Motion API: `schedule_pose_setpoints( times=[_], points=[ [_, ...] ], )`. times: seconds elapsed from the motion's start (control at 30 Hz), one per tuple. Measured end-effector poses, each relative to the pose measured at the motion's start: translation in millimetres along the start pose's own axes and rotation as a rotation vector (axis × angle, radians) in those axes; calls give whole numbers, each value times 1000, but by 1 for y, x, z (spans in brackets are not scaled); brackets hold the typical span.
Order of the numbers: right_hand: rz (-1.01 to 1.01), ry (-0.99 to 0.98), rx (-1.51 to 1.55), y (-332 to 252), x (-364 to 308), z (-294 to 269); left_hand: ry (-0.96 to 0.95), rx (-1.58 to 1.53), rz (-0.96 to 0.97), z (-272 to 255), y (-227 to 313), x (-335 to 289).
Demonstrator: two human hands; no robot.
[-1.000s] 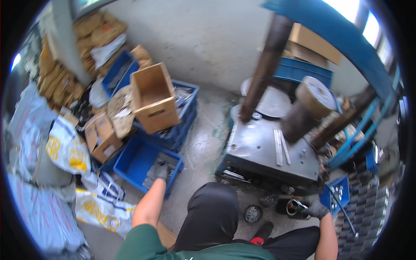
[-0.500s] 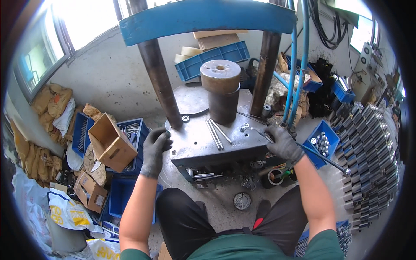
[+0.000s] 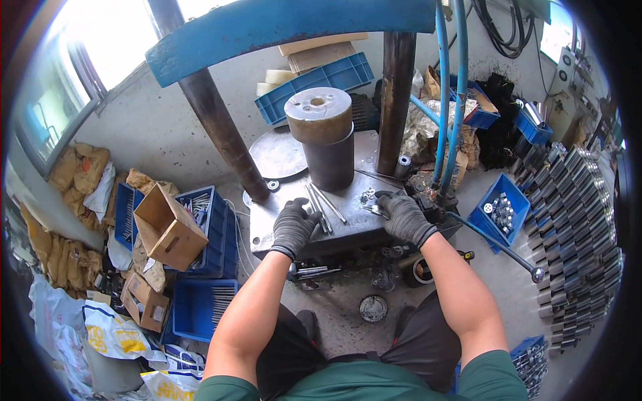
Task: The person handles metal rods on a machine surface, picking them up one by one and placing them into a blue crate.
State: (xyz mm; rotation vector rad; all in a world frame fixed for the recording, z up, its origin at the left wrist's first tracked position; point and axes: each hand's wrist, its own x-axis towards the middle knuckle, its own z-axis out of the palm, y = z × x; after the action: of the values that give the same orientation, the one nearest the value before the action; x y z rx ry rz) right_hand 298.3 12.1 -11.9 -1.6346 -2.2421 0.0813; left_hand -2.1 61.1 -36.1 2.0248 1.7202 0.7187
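Observation:
On a steel press table (image 3: pixel 277 220) stands a thick metal cylinder (image 3: pixel 328 157) with a wider, holed top. Several thin metal rods (image 3: pixel 328 207) lie in front of it. My left hand (image 3: pixel 294 226), in a dark grey glove, is beside the rods, its thumb apart from the fingers and nothing visible in it. Over the table's right front, my gloved right hand (image 3: pixel 404 217) has its fingers curled around small shiny metal parts (image 3: pixel 376 211), whose exact kind is partly hidden. Just behind these fingers lie more small metal pieces (image 3: pixel 367 194). A small metal ring (image 3: pixel 273 185) rests near the left column.
Dark press columns (image 3: pixel 224 134) and a blue crossbeam (image 3: pixel 287 33) frame the table. A lever with a ball end (image 3: pixel 537 275) juts out at right, by a blue bin (image 3: pixel 500 212) of metal parts. Stacked metal cylinders (image 3: pixel 582 247) stand far right; a cardboard box (image 3: pixel 170 227) sits left.
My left hand has moved right and inward from the table's left edge to the rods. My right hand has moved slightly left, toward the small pieces. The view has shifted a little.

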Motion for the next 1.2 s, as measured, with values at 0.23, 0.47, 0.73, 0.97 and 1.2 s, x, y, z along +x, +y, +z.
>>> schedule_pose_setpoints(
  times=[0.23, 0.47, 0.73, 0.97, 1.2],
  points=[
    [1, -57, -110, 4, 11, 5, -96, -114, -19, -4, -17, 13],
    [193, 33, 146, 18, 1, 9, -152, 7, -97, -21, -7, 11],
    [294, 139, 313, 24, -3, 16, -110, 80, -147, -26, -17, 14],
    [132, 52, 86, 11, -7, 11, -171, 142, -187, -40, -10, 11],
    [-45, 12, -17, -6, -13, 8, 9, -699, -378, -32, -66, 30]
  ],
)
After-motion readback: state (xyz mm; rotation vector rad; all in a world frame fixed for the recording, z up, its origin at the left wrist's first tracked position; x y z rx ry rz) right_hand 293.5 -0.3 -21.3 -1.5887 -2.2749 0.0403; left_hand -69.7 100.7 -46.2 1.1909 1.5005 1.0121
